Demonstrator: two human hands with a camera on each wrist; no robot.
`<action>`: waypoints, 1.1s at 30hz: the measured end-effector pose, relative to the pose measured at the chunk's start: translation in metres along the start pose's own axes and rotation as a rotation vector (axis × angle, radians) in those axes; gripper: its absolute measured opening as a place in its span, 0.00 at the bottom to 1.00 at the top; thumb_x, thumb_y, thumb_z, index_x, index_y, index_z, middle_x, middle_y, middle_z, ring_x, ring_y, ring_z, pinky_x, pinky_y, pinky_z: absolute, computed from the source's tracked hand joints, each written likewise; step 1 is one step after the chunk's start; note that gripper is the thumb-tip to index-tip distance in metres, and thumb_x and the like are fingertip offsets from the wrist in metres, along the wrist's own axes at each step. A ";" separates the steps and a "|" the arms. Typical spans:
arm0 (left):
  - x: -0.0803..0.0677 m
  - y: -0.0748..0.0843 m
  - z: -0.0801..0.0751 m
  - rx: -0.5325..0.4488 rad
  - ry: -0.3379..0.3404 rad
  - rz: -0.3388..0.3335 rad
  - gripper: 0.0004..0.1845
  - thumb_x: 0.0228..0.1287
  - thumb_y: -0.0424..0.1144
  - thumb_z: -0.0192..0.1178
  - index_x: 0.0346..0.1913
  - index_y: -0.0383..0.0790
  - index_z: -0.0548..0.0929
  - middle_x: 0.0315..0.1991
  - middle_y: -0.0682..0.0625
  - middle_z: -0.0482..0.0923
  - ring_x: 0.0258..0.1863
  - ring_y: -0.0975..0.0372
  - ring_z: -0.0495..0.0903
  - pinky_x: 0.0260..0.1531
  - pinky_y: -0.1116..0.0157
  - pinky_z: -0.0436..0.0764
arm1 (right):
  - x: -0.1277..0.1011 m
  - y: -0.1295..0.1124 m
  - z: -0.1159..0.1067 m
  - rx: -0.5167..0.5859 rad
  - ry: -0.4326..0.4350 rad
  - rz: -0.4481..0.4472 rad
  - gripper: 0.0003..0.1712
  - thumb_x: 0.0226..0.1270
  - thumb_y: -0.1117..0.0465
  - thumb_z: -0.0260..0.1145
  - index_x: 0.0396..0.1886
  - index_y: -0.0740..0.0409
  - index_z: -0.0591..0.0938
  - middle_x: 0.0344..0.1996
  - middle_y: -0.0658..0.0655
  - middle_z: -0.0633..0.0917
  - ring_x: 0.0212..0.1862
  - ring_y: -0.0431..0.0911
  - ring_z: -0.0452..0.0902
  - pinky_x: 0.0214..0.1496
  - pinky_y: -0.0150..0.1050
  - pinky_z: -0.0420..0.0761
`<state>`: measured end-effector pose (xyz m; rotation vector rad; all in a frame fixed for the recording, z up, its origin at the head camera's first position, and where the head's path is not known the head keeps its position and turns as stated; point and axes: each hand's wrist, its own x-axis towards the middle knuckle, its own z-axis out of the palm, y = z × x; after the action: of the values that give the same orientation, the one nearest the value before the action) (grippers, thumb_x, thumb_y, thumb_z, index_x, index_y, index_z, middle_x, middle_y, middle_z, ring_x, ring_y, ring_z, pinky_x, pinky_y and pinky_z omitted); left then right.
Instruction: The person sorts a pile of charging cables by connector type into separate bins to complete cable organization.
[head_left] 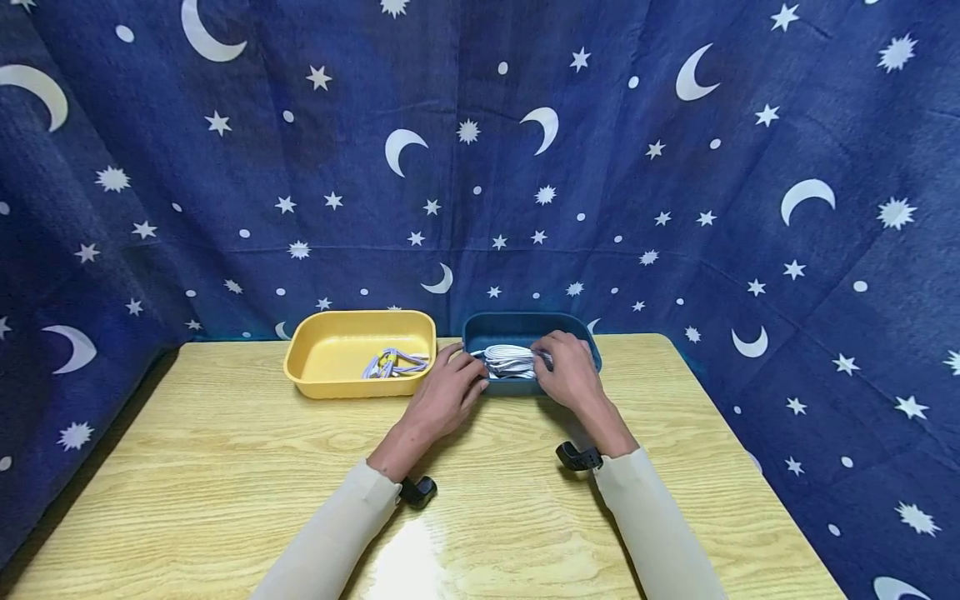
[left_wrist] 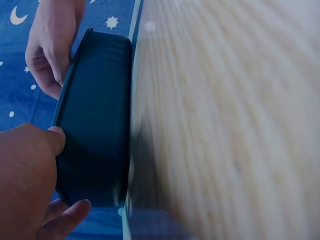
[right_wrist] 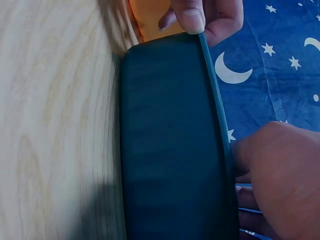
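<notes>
From the head view, both hands meet at the blue tray (head_left: 581, 343) of white cables (head_left: 508, 361), right hand (head_left: 572, 369) gripping them; left-wrist view shows left hand (left_wrist: 25, 180) clasping its rim, right-wrist view likewise; no writing visible.

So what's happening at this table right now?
A person has both hands at a blue tray full of white cables. The left hand is at the tray's near rim, and the right hand reaches into the cables. Beside it sits a yellow tray holding a few more cables.
</notes>
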<state>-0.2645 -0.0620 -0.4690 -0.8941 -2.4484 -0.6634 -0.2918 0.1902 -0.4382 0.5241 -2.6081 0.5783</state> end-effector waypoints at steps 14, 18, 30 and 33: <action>-0.003 0.001 -0.005 0.022 -0.004 -0.067 0.08 0.77 0.41 0.64 0.54 0.47 0.84 0.61 0.45 0.77 0.68 0.48 0.73 0.70 0.51 0.73 | -0.026 -0.002 -0.016 -0.015 0.062 -0.097 0.09 0.67 0.65 0.70 0.45 0.62 0.90 0.42 0.59 0.88 0.49 0.58 0.83 0.56 0.60 0.76; -0.007 0.001 -0.012 0.017 0.002 -0.083 0.10 0.76 0.40 0.65 0.55 0.46 0.84 0.60 0.45 0.77 0.65 0.50 0.75 0.68 0.51 0.74 | -0.030 -0.003 -0.017 -0.009 0.082 -0.126 0.09 0.66 0.65 0.70 0.44 0.62 0.90 0.42 0.59 0.88 0.49 0.58 0.83 0.54 0.60 0.76; -0.037 0.004 -0.048 0.039 0.042 -0.043 0.09 0.74 0.42 0.66 0.52 0.45 0.85 0.53 0.50 0.80 0.56 0.54 0.79 0.61 0.53 0.78 | -0.049 -0.003 -0.026 -0.043 0.109 -0.194 0.10 0.65 0.63 0.73 0.44 0.61 0.89 0.42 0.59 0.88 0.50 0.60 0.84 0.50 0.59 0.76; -0.045 0.005 -0.057 0.042 0.042 -0.048 0.09 0.74 0.43 0.64 0.51 0.46 0.84 0.52 0.52 0.80 0.56 0.54 0.80 0.61 0.53 0.78 | -0.055 -0.003 -0.028 -0.047 0.112 -0.203 0.09 0.65 0.62 0.73 0.43 0.60 0.88 0.41 0.58 0.88 0.49 0.59 0.84 0.49 0.59 0.77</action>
<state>-0.2159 -0.1127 -0.4477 -0.8000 -2.4440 -0.6387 -0.2356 0.2156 -0.4397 0.7094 -2.4205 0.4648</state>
